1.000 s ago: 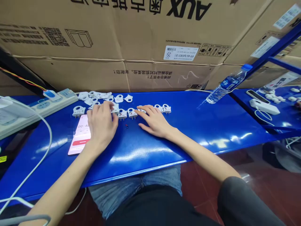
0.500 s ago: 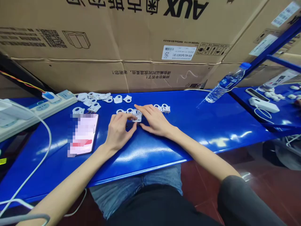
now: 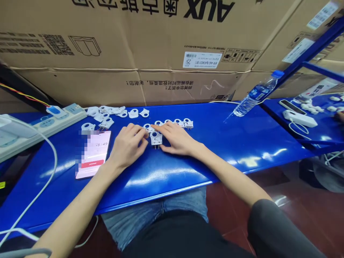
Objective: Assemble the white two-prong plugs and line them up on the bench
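Note:
A small white two-pin plug piece with a round hole stands in front of me, its pins pointing toward me. My right hand has it at its right edge, the index finger over the top and the thumb low beside it. To its left is my left hand, fingers bent and apart, with nothing visible in them. Its fingertips are close to another plug piece in a row behind. More of that row, including a plug piece at the right end, shows past my right hand, which partly covers it.
Several loose white pieces lie at the back left of the blue table. A phone lies left of my left hand, near a power strip. A water bottle leans at the back right. Cardboard boxes stand behind.
My left hand has let go of the plug piece and drawn back to the left. The piece now shows fully, beside my right hand. The view has shifted slightly.

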`<action>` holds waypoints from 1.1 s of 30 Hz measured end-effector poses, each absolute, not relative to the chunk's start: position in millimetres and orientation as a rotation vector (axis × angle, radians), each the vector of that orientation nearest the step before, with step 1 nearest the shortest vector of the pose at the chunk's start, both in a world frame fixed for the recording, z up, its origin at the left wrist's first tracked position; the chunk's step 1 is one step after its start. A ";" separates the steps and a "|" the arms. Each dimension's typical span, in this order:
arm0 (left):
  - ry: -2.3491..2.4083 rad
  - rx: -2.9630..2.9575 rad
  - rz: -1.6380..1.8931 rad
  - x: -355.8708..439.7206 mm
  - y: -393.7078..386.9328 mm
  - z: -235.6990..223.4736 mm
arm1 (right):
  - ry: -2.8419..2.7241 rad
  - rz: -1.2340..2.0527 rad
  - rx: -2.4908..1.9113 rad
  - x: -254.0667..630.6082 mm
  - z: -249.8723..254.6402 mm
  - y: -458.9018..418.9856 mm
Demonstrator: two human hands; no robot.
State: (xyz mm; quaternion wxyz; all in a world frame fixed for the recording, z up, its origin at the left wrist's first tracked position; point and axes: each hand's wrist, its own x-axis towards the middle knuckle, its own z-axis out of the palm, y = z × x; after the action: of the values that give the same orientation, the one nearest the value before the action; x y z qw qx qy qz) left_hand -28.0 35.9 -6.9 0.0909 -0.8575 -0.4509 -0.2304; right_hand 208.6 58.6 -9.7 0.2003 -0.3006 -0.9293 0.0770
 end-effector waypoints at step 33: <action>-1.407 -2.916 -0.292 -43.7 40.1 -6.4 | -2.739 0.270 -0.743 208.4 -5.3 52.1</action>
State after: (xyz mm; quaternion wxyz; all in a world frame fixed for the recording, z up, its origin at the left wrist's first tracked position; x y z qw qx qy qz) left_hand -43.7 40.1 -6.4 -0.0545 -0.8957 -0.4321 -0.0897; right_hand 208.4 52.1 -5.3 0.1451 -0.2577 -0.9507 0.0936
